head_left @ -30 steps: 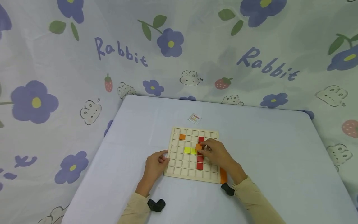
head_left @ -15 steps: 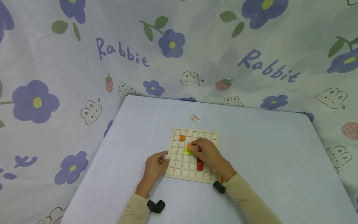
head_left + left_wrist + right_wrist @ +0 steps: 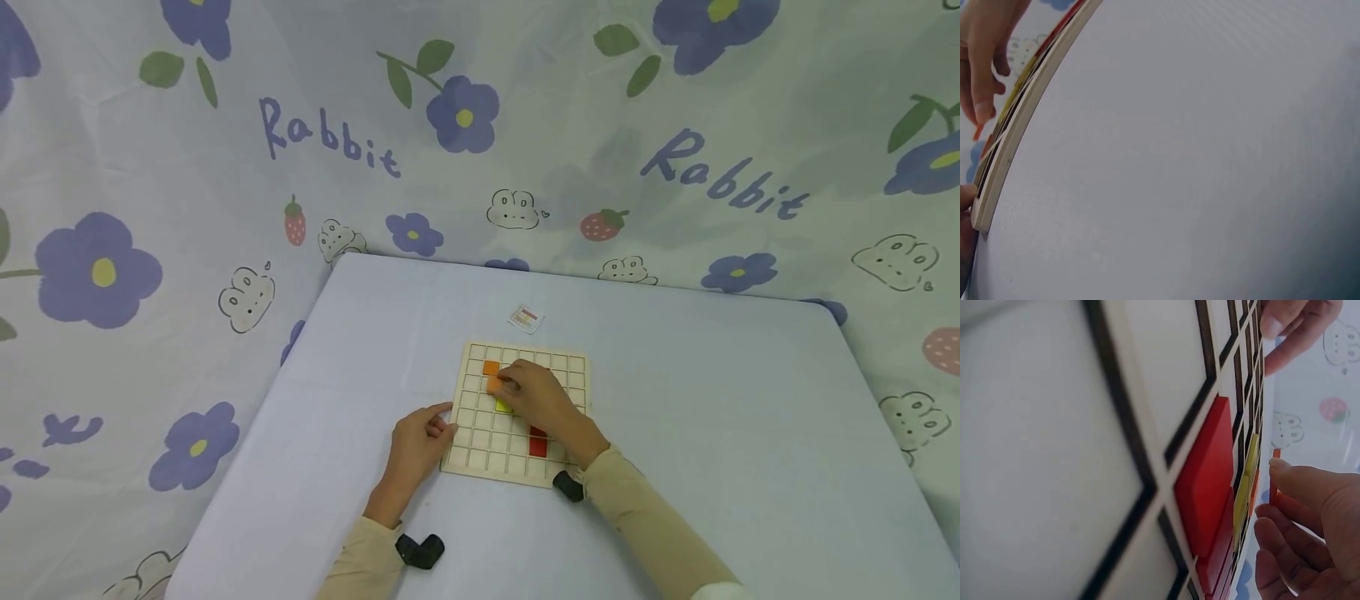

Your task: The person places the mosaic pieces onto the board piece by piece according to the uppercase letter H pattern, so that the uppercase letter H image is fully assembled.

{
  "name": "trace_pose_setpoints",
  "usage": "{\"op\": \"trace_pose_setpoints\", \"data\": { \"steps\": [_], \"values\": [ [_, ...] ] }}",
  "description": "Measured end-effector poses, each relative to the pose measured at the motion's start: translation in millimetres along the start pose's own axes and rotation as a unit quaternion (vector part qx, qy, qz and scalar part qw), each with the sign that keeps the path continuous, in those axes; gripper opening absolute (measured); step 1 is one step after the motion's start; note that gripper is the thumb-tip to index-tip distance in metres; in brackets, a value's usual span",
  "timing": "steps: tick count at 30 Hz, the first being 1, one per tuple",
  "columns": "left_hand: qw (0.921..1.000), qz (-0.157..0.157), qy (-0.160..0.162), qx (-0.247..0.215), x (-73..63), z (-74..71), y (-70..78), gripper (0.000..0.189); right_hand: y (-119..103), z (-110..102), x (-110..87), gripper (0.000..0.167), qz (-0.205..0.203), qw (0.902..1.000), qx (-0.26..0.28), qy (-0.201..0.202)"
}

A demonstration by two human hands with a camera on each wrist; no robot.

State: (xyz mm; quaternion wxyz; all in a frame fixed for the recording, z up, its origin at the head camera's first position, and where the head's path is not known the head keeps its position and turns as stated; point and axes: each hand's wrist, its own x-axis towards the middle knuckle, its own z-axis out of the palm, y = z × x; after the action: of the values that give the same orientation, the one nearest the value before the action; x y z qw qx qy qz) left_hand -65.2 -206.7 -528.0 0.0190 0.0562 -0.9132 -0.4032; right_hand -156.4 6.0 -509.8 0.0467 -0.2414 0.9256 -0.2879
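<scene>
In the head view a pale wooden grid board lies on the white table. My right hand pinches an orange square tile between thumb and fingertips. It holds the tile over the upper left part of the board, just below another orange tile lying in a square. In the right wrist view the held tile stands on edge, apart from the board. My left hand grips the board's left edge with thumb and index finger. A yellow tile and red tiles lie in the grid, partly hidden by my right hand.
A small white card with a printed coloured pattern lies beyond the board. Black wrist devices sit at both cuffs. A curtain with flowers and rabbits hangs behind and beside the table.
My right hand has moved left across the board with the orange tile, from the red column past the yellow tiles. My left hand has stayed at the board's edge.
</scene>
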Motion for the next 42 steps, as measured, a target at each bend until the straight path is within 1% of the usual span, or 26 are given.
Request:
{"op": "trace_pose_setpoints", "data": {
  "steps": [6,10,21,26,30,35,42],
  "values": [
    [0.9999,0.01,0.007,0.002,-0.1,-0.3,0.0,0.033,-0.7,2.9,5.2,0.032,0.007,0.9999,-0.002,-0.013],
    [0.9999,0.01,0.008,0.0,-0.1,-0.4,0.3,0.033,-1.3,4.1,6.1,0.032,0.014,0.9997,-0.006,-0.021],
    [0.9999,0.008,0.005,-0.003,0.6,0.7,-0.3,0.033,-0.9,6.8,6.3,0.031,0.001,0.9999,0.008,-0.008],
    [1.0,0.006,0.007,-0.002,1.2,1.2,-1.3,0.034,-1.1,7.5,8.6,0.031,-0.003,0.9999,-0.002,-0.012],
    [0.9999,0.01,0.006,0.001,1.2,0.8,-2.0,0.033,-2.0,7.6,10.3,0.032,-0.004,0.9999,-0.003,-0.01],
    [0.9999,0.014,0.008,-0.002,1.0,0.7,-1.5,0.033,-2.9,6.8,11.1,0.031,-0.001,1.0,-0.003,-0.002],
    [0.9998,0.02,0.01,-0.001,0.7,0.0,-0.3,0.033,-2.0,7.1,12.7,0.031,0.007,1.0,0.003,-0.006]
  ]
}}
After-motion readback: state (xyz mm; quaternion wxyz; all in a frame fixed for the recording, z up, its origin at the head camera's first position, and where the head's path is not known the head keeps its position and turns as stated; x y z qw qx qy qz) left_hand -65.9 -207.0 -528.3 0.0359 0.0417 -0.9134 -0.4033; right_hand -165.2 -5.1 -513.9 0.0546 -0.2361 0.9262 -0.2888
